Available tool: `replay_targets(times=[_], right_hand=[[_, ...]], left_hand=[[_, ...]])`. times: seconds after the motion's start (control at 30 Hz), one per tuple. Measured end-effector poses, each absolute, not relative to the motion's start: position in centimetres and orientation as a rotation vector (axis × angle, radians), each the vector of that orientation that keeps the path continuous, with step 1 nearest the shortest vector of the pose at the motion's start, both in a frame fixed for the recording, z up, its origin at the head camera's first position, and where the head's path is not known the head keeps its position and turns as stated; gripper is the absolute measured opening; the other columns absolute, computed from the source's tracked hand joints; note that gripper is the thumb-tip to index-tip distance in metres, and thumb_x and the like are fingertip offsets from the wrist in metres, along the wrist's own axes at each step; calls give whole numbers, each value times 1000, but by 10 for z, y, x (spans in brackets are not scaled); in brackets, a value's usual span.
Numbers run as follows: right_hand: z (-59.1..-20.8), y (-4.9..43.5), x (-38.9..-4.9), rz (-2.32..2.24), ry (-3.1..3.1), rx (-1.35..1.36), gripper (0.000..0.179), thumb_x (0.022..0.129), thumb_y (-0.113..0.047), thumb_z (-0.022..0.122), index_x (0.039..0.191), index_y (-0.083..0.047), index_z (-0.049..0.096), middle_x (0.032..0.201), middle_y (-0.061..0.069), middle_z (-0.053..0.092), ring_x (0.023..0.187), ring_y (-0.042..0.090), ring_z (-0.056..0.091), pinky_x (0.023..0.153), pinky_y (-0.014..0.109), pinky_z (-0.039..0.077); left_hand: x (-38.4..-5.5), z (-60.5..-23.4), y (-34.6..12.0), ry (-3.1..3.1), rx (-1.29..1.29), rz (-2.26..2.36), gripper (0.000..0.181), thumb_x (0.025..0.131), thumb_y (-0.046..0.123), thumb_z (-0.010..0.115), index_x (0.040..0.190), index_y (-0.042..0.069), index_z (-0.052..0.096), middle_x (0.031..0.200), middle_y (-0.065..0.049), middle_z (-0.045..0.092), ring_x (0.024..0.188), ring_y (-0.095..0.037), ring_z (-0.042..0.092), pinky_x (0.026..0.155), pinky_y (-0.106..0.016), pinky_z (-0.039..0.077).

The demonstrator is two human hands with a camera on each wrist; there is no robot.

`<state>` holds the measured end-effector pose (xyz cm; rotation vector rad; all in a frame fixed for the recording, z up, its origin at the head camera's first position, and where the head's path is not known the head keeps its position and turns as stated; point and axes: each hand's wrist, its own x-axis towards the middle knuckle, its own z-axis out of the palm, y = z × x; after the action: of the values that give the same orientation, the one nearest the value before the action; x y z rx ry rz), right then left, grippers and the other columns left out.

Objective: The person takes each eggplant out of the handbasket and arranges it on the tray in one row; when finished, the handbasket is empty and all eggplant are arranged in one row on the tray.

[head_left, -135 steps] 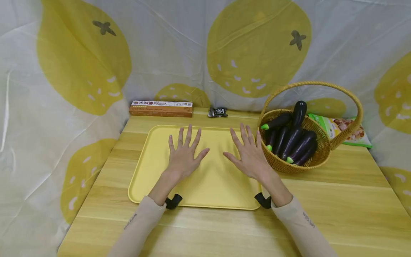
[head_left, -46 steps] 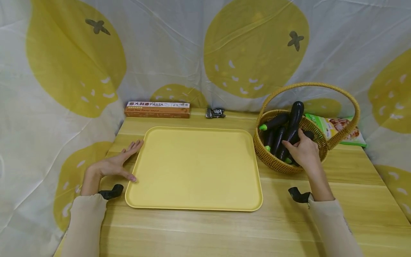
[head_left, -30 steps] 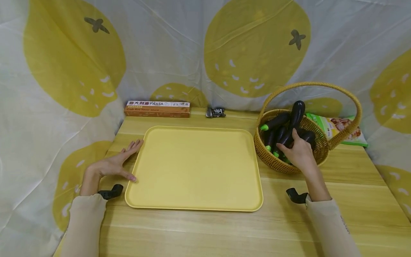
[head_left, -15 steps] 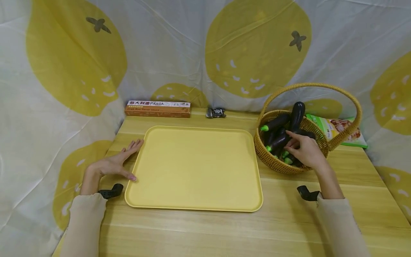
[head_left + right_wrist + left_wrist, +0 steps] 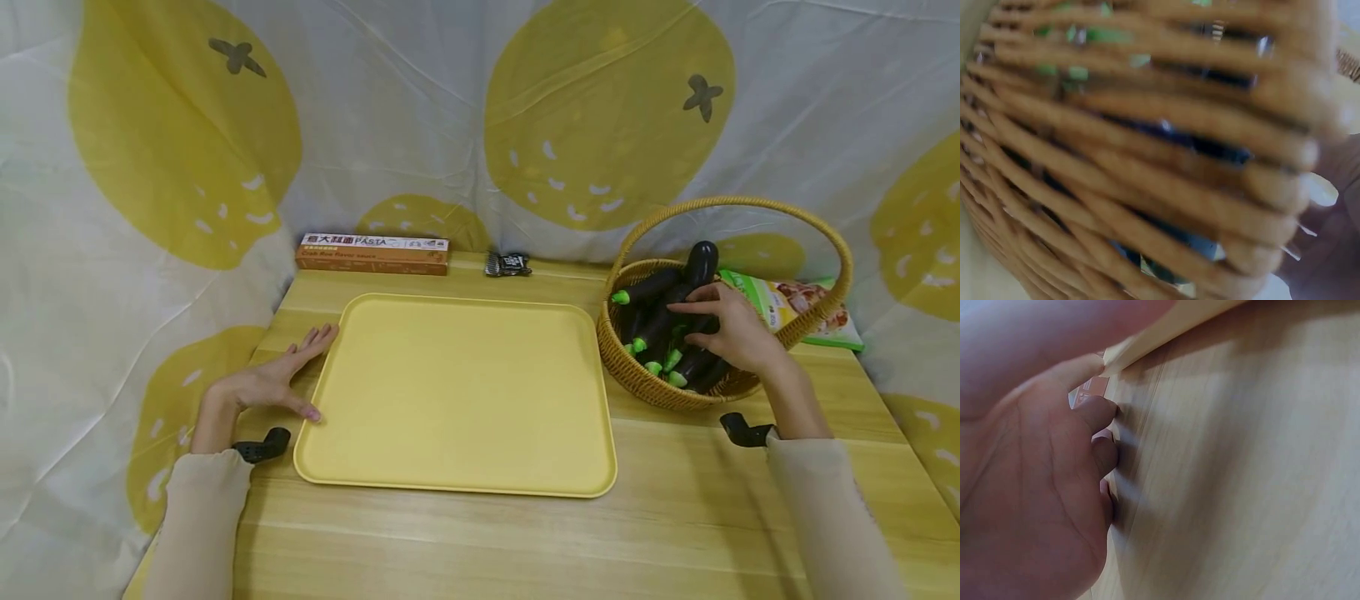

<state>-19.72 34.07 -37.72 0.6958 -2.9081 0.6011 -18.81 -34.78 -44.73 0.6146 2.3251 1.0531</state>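
A yellow tray (image 5: 450, 483) lies on the wooden table. My left hand (image 5: 262, 385) is at its left edge, with thumb and index finger spread along the rim. In the left wrist view the index fingertip meets the tray's edge (image 5: 1141, 350), while the other fingertips rest at the table. At the right stands a wicker basket (image 5: 637, 387) with a tall handle, holding several dark purple eggplants (image 5: 652, 287) with green stem ends. My right hand (image 5: 735, 333) reaches into it and grips an eggplant (image 5: 697, 322) between fingers and thumb. Basket weave (image 5: 1147, 137) hides most of the right wrist view.
A pasta box (image 5: 372, 254) lies at the back left. A small black packet (image 5: 507, 264) is at the back middle. Behind the basket leans a green and white food bag (image 5: 806, 304). Lemon-print cloth (image 5: 607, 117) encloses the back and sides.
My hands went from above the tray to its left rim and into the basket. Over the last second the right hand moved right, and eggplants shifted, more green stem ends facing front.
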Motion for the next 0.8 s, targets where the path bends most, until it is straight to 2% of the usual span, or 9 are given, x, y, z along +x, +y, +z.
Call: replay_targets(times=[0.17,0.27,0.47,0.8], right_hand=[[-377,342,-209,630,-2924,758,50,80,7,82,128,0,72,147,37,43,129,61,41,96,74,41],[-378,342,-214,683,-2951,801,48,83,3,81,130,0,71,153,39,37,135,64,37,100,77,38],[-382,347,-217,694,-2893,812,43,82,3,82,124,-1,74,140,37,47,124,56,45,90,70,43],[-384,352,-217,647,-2871,781,42,78,-1,86,118,-3,78,120,28,57,105,40,51,85,50,37]], left_hand=[[-188,-447,-348,2326,615,1054,132,73,19,94,168,10,2,172,-21,-17,155,-50,-22,118,-78,-14],[-188,-447,-348,2325,618,1058,132,73,18,94,168,9,3,172,-21,-17,155,-50,-22,118,-77,-14],[-189,-447,-348,2317,617,1066,132,72,18,94,167,8,3,172,-21,-17,155,-50,-22,118,-77,-14],[-190,-449,-348,2323,630,1052,132,72,19,94,167,6,3,172,-22,-17,155,-50,-21,119,-76,-14]])
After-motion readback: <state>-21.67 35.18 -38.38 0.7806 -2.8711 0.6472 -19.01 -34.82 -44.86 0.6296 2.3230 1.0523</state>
